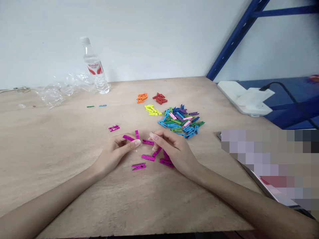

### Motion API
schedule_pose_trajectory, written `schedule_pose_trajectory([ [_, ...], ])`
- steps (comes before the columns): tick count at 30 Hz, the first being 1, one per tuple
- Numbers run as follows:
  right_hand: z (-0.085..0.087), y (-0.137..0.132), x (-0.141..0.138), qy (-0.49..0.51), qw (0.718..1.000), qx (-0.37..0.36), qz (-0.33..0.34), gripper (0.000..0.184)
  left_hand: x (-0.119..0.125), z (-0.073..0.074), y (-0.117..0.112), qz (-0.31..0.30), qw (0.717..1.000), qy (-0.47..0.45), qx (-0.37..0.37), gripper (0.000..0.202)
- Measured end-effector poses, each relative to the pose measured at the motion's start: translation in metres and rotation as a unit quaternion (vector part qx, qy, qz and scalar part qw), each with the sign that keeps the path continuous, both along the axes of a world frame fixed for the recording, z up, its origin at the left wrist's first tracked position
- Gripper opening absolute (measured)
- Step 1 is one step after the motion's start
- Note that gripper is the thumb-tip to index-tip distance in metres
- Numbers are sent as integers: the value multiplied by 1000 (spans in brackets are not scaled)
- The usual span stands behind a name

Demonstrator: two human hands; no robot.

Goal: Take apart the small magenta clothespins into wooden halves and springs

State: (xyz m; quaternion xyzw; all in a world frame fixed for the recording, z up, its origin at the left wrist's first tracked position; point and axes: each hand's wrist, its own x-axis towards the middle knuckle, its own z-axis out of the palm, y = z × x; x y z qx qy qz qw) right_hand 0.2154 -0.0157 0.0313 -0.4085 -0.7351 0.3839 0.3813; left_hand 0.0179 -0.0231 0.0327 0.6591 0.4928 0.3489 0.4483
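Observation:
My left hand (122, 147) is closed, with thumb and fingers pinching magenta clothespin pieces (128, 137) that stick out at two angles. I cannot tell whether they are two pins or one pin come apart. My right hand (171, 146) is closed too, thumb against fingers, and what it pinches is hidden. A magenta clothespin (148, 142) lies right at its fingertips. Below both hands are several loose magenta clothespins (148, 158) on the table, some partly covered by my right hand. Farther left sits a small magenta cluster (114, 128).
Beyond my hands lie orange (142, 98), red (159, 98) and yellow clothespins (152, 110), plus a mixed pile (180, 121). A green piece (90, 106) and a blue piece (102, 105) lie left. Behind stand a water bottle (95, 68) and clear plastic (57, 89). A white device (245, 98) is right.

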Motion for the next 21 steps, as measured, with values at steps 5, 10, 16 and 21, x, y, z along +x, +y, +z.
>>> schedule_pose_trajectory([
  [5,6,-6,-1,-111,981,160,12,15,-29,18,7,-54,989,134,-38,27],
  [10,12,-8,-22,-218,939,251,85,21,-71,42,-1,-145,930,322,-98,29],
  [16,17,-1,-80,-307,895,294,133,18,-95,34,-5,-160,911,360,-122,33],
  [21,20,10,-92,-301,899,280,152,22,-108,33,-7,-160,911,365,-109,34],
])
